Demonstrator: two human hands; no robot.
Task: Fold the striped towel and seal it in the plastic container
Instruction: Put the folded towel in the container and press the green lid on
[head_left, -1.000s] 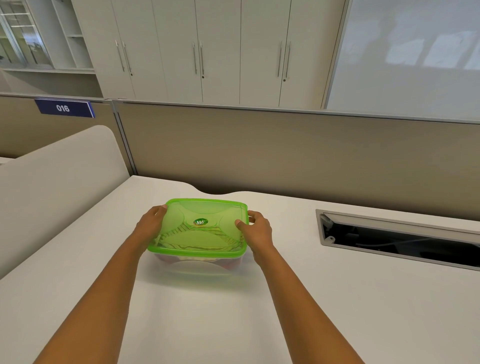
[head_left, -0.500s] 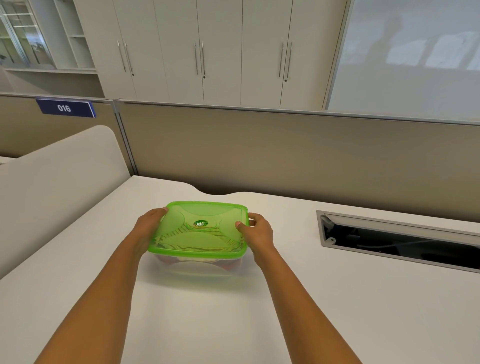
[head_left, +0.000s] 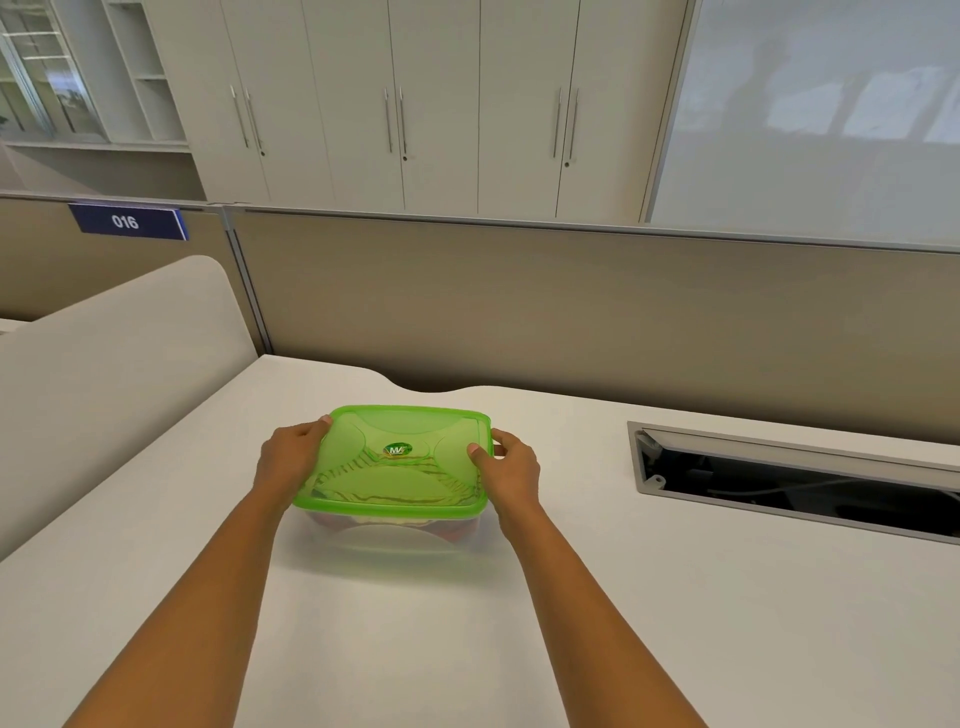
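Observation:
A clear plastic container (head_left: 389, 530) stands on the white desk (head_left: 623, 597) with a translucent green lid (head_left: 400, 436) lying flat on top. The striped towel (head_left: 395, 480) shows through the lid, folded inside. My left hand (head_left: 291, 460) grips the lid's left edge, fingers curled over the far left corner. My right hand (head_left: 506, 467) grips the right edge, thumb pressed on the lid's top.
A grey cable tray opening (head_left: 795, 483) is sunk into the desk to the right. A beige partition (head_left: 571, 312) runs along the desk's back, and a curved white divider (head_left: 104, 374) stands at the left. White cabinets (head_left: 405, 104) are behind.
Both hands stay on the lid's sides with barely any movement; the container has not shifted on the desk.

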